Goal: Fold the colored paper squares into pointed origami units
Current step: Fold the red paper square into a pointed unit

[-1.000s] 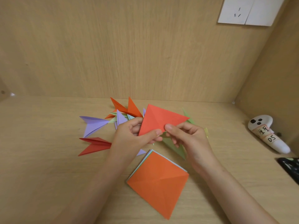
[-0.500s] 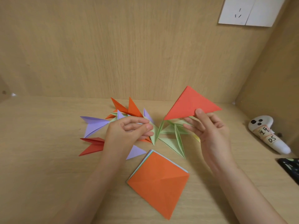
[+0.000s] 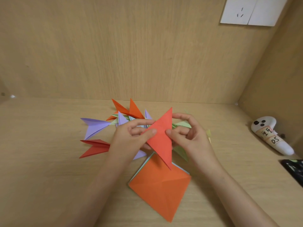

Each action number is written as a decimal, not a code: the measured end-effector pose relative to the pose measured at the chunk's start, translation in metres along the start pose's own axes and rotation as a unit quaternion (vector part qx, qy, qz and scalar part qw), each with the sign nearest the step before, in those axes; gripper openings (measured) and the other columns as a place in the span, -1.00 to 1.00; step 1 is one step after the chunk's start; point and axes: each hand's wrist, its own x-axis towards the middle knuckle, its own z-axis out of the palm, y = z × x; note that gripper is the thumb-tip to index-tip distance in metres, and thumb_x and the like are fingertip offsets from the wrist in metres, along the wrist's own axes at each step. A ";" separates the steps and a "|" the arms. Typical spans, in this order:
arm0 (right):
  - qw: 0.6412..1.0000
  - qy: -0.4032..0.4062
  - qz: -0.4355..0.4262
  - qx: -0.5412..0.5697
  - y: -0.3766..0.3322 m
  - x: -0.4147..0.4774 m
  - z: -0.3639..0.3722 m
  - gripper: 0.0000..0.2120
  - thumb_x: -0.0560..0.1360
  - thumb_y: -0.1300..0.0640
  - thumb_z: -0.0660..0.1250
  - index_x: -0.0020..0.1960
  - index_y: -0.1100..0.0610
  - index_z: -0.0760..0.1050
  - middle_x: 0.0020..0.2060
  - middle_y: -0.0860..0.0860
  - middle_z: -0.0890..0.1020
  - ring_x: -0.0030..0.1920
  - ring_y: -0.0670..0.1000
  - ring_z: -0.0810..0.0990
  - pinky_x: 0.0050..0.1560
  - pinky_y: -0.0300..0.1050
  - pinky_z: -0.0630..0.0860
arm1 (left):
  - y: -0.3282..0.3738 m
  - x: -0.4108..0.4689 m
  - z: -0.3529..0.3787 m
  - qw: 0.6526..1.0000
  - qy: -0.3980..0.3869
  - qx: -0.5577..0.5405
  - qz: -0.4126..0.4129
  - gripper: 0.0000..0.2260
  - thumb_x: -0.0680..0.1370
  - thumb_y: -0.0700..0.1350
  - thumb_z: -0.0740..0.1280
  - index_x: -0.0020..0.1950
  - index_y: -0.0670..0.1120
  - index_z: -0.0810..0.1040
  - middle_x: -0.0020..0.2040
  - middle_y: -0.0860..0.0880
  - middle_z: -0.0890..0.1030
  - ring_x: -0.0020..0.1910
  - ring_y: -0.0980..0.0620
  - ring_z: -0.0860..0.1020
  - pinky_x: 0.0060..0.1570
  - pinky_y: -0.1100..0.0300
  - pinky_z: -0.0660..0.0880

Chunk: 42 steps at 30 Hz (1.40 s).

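A red paper triangle, folded from a square, stands on edge above the desk, one tip up and one down. My left hand pinches its left corner between thumb and fingers. My right hand pinches its right edge, index finger curled over the upper tip. Below it lies a stack of paper squares with a creased orange sheet on top. Finished pointed units lie behind the hands: a purple unit, a red unit, orange units and green units, partly hidden.
A white controller with labels lies at the right by the side wall. A black object shows at the right edge. A wooden back wall with a white socket plate closes the desk.
The right hand brought the red triangle back from the upper right to the centre and turned it upright. The left hand, empty half a second ago, now pinches it again.
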 end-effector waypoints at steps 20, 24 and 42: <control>0.999 0.039 -0.011 0.031 0.002 0.004 -0.003 -0.86 0.32 0.23 0.40 -0.16 0.28 0.59 -0.33 0.10 0.68 -0.33 0.00 0.64 -0.29 -0.21 0.58 | 0.002 -0.003 -0.001 0.991 -0.094 -0.099 -0.017 -0.90 0.52 -0.31 0.30 -0.02 -0.16 0.52 -0.13 -0.14 0.70 -0.15 -0.05 0.69 -0.24 0.21 0.61; 0.997 0.048 -0.005 0.062 0.000 0.005 -0.004 -0.80 0.34 0.31 0.39 -0.04 0.24 0.53 -0.38 0.08 0.65 -0.39 -0.01 0.61 -0.33 -0.22 0.56 | 0.000 -0.002 0.002 0.994 -0.090 -0.058 -0.018 -0.92 0.51 -0.30 0.34 -0.08 -0.14 0.55 -0.20 -0.11 0.68 -0.21 0.02 0.64 -0.17 0.18 0.62; 0.997 -0.009 0.070 0.021 -0.001 -0.001 0.004 -0.77 0.31 0.12 0.41 -0.12 0.26 0.60 -0.31 0.13 0.68 -0.32 -0.01 0.62 -0.27 -0.21 0.60 | 0.003 -0.002 0.003 0.995 0.029 -0.050 0.082 -0.92 0.45 -0.31 0.41 -0.12 -0.16 0.62 -0.29 -0.02 0.67 -0.27 0.11 0.64 -0.31 0.29 0.58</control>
